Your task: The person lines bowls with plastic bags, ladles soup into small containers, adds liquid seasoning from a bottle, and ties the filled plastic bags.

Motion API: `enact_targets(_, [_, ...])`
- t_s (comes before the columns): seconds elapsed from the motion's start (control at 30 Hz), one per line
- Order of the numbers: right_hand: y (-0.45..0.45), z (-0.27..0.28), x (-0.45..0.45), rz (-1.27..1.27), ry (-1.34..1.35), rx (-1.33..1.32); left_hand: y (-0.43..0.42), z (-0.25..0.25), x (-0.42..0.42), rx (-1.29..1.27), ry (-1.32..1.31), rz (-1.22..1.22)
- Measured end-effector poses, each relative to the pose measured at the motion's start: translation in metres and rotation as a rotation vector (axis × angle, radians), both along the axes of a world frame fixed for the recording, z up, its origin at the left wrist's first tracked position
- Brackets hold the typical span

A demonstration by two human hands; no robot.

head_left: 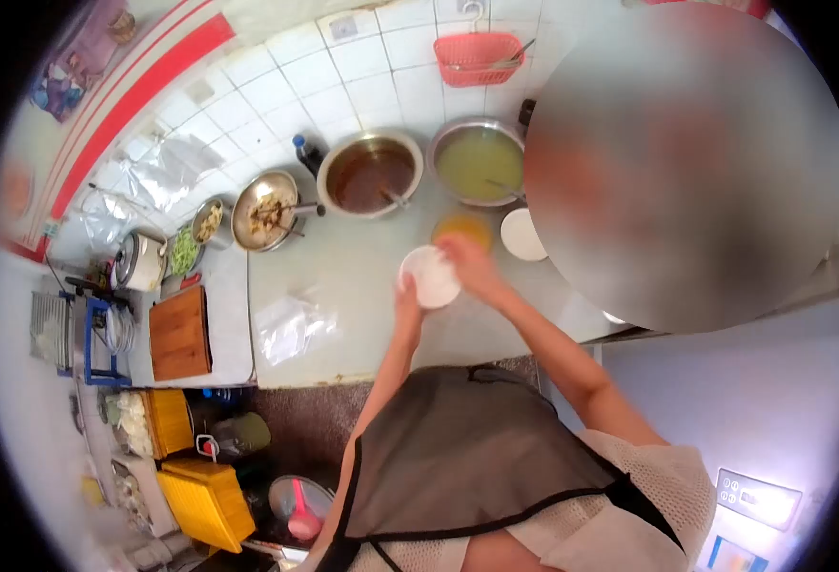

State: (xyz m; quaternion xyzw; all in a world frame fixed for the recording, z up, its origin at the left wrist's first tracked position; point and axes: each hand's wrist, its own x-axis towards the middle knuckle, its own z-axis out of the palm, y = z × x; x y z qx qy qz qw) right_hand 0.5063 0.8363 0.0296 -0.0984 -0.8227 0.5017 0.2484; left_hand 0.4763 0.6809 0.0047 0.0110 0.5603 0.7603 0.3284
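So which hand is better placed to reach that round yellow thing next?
Probably the right hand: it is close beside the round yellow thing, while the left hand supports the white dish. Blur hides whether the right holds anything.

The left hand (407, 299) holds a white bowl (433, 280) above the counter (362, 296). The right hand (472, 269), blurred, is at the bowl's upper right edge, just in front of a yellow bowl (465, 227); its grip cannot be made out. A white dish (522, 235) sits near, to the right. Along the tiled wall (362, 62) stand a dark bottle (311, 158), a pot (370, 211) of brown sauce (362, 176) and a pot (477, 201) of pale green liquid (467, 162). A red basket (477, 55) hangs above. On the left lie a clear bag (291, 329) and a wooden board (179, 332).
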Motion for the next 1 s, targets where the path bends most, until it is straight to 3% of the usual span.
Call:
enact_targets(0.03, [0.030, 0.021, 0.009, -0.256, 0.013, -0.079, -0.004, 0.010, 0.002, 0.011, 0.005, -0.004])
enact_targets(0.07, [0.082, 0.002, 0.002, -0.455, -0.060, -0.133, -0.011, 0.015, 0.003, 0.031, -0.029, -0.001])
enact_targets(0.1, [0.127, -0.019, 0.005, -0.594, -0.059, 0.028, -0.015, 0.019, 0.005, 0.052, -0.060, 0.006])
enact_targets(0.17, [0.190, -0.084, -0.009, -0.657, -0.268, -0.046, -0.016, 0.024, 0.007, 0.048, -0.091, 0.011])
enact_targets(0.2, [0.198, -0.082, -0.024, -0.657, -0.255, -0.047, -0.013, 0.027, 0.005, 0.044, -0.118, 0.011])
enact_targets(0.27, [0.212, -0.079, -0.054, -0.517, 0.092, -0.497, -0.010, 0.031, 0.004, 0.066, -0.109, -0.003])
enact_targets(0.3, [0.214, -0.072, -0.073, -0.513, 0.098, -0.498, -0.006, 0.034, 0.002, 0.082, -0.115, -0.017])
enact_targets(0.37, [0.204, -0.059, -0.106, -0.470, 0.179, -0.746, 0.004, 0.042, 0.000, 0.080, -0.136, -0.042])
enact_targets(0.43, [0.201, -0.066, -0.113, -0.475, 0.077, -0.810, 0.007, 0.053, 0.000, 0.065, -0.152, -0.078])
enact_targets(0.5, [0.211, -0.064, -0.105, -0.173, -0.150, -0.440, 0.011, 0.063, -0.003, 0.063, -0.165, -0.025])
enact_targets(0.63, [0.221, -0.044, -0.069, -0.292, -0.278, -0.281, 0.011, 0.058, -0.011, 0.135, -0.170, -0.095])
enact_targets(0.7, [0.216, -0.049, -0.068, -0.247, -0.059, 0.323, 0.023, 0.047, -0.017, 0.159, -0.141, -0.121])
enact_targets(0.73, [0.209, -0.053, -0.064, -0.162, -0.075, 0.160, 0.027, 0.047, -0.015, 0.160, -0.135, -0.128])
enact_targets(0.77, [0.209, -0.054, -0.060, -0.169, -0.070, 0.160, 0.030, 0.048, -0.013, 0.141, -0.164, -0.119])
enact_targets(0.83, [0.210, -0.036, -0.054, -0.222, -0.261, -0.004, 0.036, 0.051, -0.016, 0.127, -0.186, -0.111])
enact_targets(0.93, [0.204, -0.032, -0.046, -0.216, -0.157, 0.162, 0.036, 0.040, -0.012, 0.152, -0.210, -0.141])
enact_targets(1.0, [0.202, -0.034, -0.043, -0.182, -0.147, 0.139, 0.040, 0.035, -0.018, 0.156, -0.211, -0.183])
